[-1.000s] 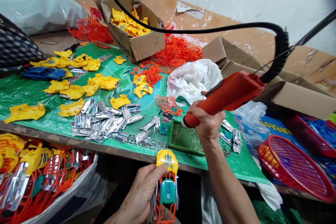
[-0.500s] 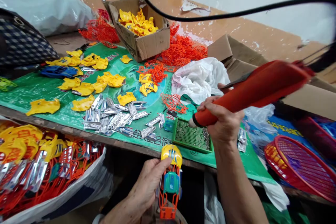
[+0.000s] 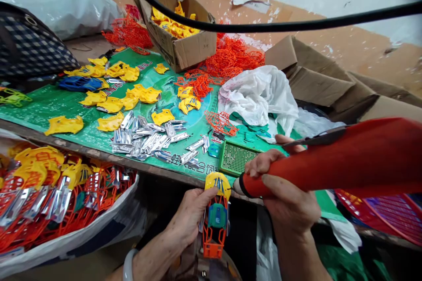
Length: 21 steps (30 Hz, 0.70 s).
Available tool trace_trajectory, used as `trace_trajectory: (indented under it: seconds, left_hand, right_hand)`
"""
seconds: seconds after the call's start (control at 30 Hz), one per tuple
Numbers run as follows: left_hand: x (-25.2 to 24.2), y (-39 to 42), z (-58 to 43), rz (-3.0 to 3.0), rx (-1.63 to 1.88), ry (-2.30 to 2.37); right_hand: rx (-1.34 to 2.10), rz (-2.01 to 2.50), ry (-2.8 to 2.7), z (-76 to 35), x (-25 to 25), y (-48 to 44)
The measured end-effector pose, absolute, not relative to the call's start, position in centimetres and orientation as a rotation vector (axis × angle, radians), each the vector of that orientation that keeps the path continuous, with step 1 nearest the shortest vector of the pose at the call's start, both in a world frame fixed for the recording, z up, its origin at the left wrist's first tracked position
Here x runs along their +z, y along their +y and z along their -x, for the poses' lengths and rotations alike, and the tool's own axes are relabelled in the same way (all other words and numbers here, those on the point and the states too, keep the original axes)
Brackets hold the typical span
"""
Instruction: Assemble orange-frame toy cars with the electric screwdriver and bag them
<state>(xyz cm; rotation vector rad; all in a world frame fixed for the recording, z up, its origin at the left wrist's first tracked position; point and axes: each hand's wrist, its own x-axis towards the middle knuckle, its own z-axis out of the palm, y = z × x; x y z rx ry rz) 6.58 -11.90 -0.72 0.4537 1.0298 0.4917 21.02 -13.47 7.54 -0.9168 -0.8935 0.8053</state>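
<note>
My left hand point(image 3: 191, 213) grips a toy car assembly point(image 3: 216, 217) just past the table's front edge; it has a yellow front piece, an orange frame and a teal centre part. My right hand point(image 3: 286, 193) is wrapped round a red electric screwdriver point(image 3: 336, 158), whose tip is beside the yellow piece. Whether the tip touches it I cannot tell. Behind the screwdriver tip lies a green perforated tray point(image 3: 238, 157) of small screws, partly hidden by my right hand. A small teal part point(image 3: 214, 150) sits left of the tray.
Silver pieces point(image 3: 148, 138) and yellow pieces point(image 3: 112, 104) cover the table's left. Farther back are a cardboard box point(image 3: 194, 50), orange frames point(image 3: 227, 59) and a white bag point(image 3: 257, 94). A sack of assemblies point(image 3: 115, 224) stands lower left. A black cable point(image 3: 263, 26) crosses above.
My right hand has brought the screwdriver from over the screw tray down and toward me, beside the yellow piece. My left hand still holds the assembly. The view has shifted slightly.
</note>
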Motion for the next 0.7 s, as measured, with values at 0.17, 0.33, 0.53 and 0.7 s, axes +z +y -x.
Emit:
trace_trajectory:
  seconds: [0.17,0.33,0.53,0.7]
  left_hand:
    - [-0.84,-11.83,-6.64,-0.455,0.489,1.041]
    - [-0.98,-11.72,-6.65,-0.435,0.469,1.027]
    - [-1.09,-11.91,-6.57,-0.431,0.471,1.011]
    - [-1.30,-11.95,-6.57,-0.425,0.484,1.021]
  right_hand:
    - [0.802,0.939,-0.912,-20.84,7.28,-13.55]
    - [0.815,0.958,-0.886,-20.65,7.10,-13.77]
    - [0.813,0.924,-0.870,-20.57,7.12,-13.76]
    - [0.806,0.950,-0.852,-20.58,7.00,-13.59]
